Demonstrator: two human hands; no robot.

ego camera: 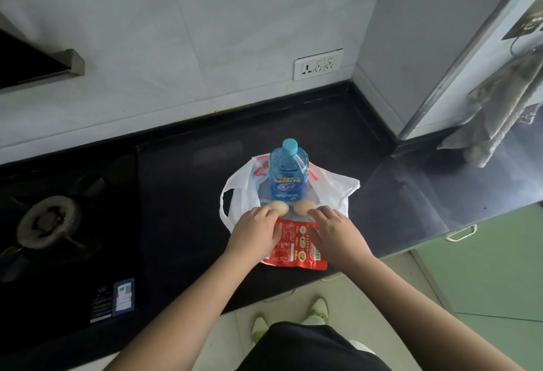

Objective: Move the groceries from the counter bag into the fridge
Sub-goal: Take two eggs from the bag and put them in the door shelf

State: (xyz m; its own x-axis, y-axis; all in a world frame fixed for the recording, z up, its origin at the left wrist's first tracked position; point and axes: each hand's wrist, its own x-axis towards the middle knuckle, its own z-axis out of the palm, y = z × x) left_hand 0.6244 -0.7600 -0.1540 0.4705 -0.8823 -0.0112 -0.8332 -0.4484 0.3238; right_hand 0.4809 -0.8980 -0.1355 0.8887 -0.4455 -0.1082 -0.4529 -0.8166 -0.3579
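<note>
Glossy red pouch (293, 250) w/ both grips resting flat: left hand (257, 231), right hand (338, 232), 2 smooth eggs (304, 207) beyond.

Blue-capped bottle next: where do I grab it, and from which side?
Grip the blue bottle around its labelled body, coming from above and behind. It stands upright on the bag, and the two eggs lie close against its near side, so avoid a front approach.

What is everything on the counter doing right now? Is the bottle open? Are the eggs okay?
blue bottle: upright, cap on.
left egg: whole, left hand touching it.
right egg: whole, right hand touching it.
red packet: lying flat, under both hands.
white bag: spread open, flat on the counter.
gas burner: no flame.
wall socket: nothing plugged in.
</note>
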